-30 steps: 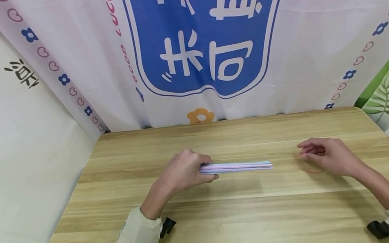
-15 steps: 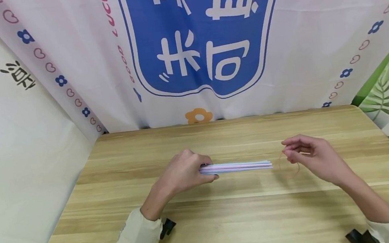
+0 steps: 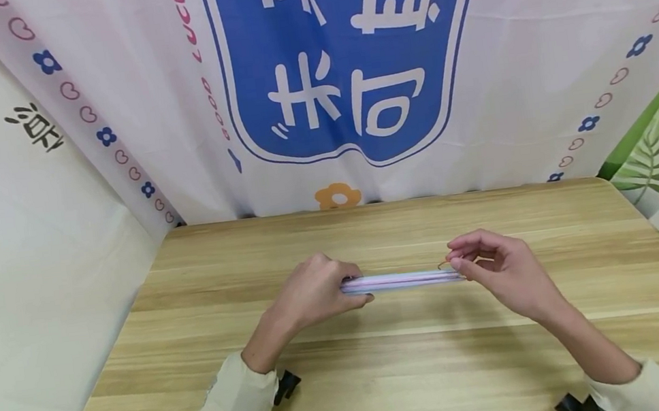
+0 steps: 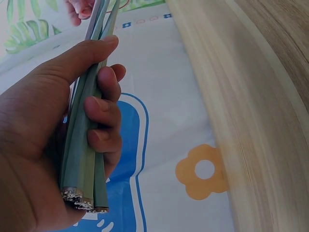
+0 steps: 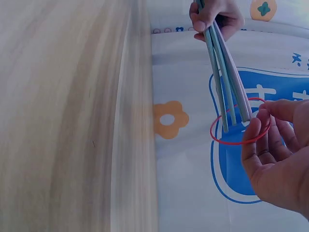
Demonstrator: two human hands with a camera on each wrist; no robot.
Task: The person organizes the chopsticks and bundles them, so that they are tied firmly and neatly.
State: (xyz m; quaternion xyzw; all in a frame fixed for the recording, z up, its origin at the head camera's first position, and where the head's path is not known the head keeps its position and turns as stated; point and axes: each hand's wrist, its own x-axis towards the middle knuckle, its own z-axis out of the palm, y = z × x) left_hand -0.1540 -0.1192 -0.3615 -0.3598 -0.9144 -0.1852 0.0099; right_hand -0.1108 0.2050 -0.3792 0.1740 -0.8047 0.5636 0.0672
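Observation:
Level above the table, a bundle of thin pale blue, pink and lilac sticks [image 3: 403, 280] is gripped at its left end by my left hand [image 3: 312, 290]. Fingers and thumb wrap the sticks [image 4: 79, 150] in the left wrist view, where their blunt, speckled ends show by the palm. My right hand [image 3: 501, 270] is at the bundle's right end, pinching a red rubber band [image 5: 229, 143] between thumb and fingertips. In the right wrist view the band's loop hangs wide around the free stick ends, which fan slightly apart.
Both hands are over a wood-grain table [image 3: 387, 376]. A printed white curtain [image 3: 170, 115] with a blue panel hangs along its back edge. Black wrist mounts [image 3: 286, 385] sit by both cuffs.
My right hand has moved left with the rubber band, from well apart to the bundle's free end. The left hand and the sticks have stayed nearly still.

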